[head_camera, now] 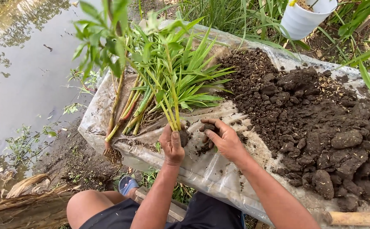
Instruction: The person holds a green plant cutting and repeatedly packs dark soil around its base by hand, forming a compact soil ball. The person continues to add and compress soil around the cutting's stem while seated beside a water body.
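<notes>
The left hand (172, 145) is closed around the base of a few yellow-green stalks (173, 111), holding them upright on the sheet (219, 169), a clear plastic cover spread over the ground. Touching the stalk bases on their right is a dark clod (184, 137) of soil. The right hand (223, 138) sits just right of it, fingers curled loosely around a smaller clump (208, 127) of soil, not shut tight. Left of the held stalks, more cuttings (134, 112) lie on the sheet with their leaves fanning toward the far edge; one taller leafy stem (115, 99) lies at the sheet's left edge. To the right of the hands a big soil heap (320, 123) covers much of the sheet, crumbly near the far side and lumpy near the near side. A wooden handle (354, 218) lies at the sheet's near right corner. A white pot (306, 19) stands in grass beyond the heap. Muddy water (23, 72) lies left of the sheet, and a blue sandal (127, 184) shows below it
</notes>
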